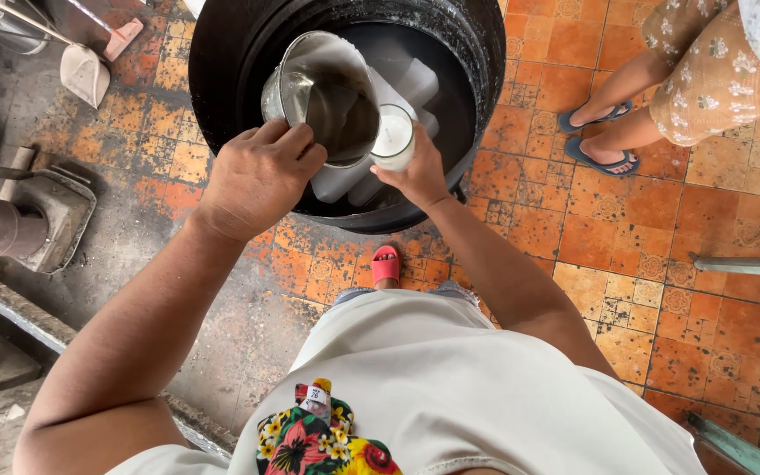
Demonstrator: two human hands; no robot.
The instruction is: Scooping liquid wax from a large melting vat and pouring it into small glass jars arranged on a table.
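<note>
Near the top centre of the frame, the left hand (261, 176) grips a metal pitcher (323, 92) by its rim, fingers curled shut around the edge, and tilts it so its mouth leans toward the small glass (393, 136) just beside it. The right hand (417, 173) holds that glass upright from below, fingers closed around its base, keeping it steady and touching the pitcher's lip. The glass looks filled with something white, likely wax. Both are held over a large black drum (485, 53), so that any spill would fall back inside, where pale white blocks (415, 81) lie in dark liquid.

Below, the person's pink sandal (386, 264) stands on the worn orange tiled floor (714, 317). At the upper right, another person's feet in blue flip-flops (604, 158) stand near the drum. A grimy metal machine (28, 220) sits at the left edge.
</note>
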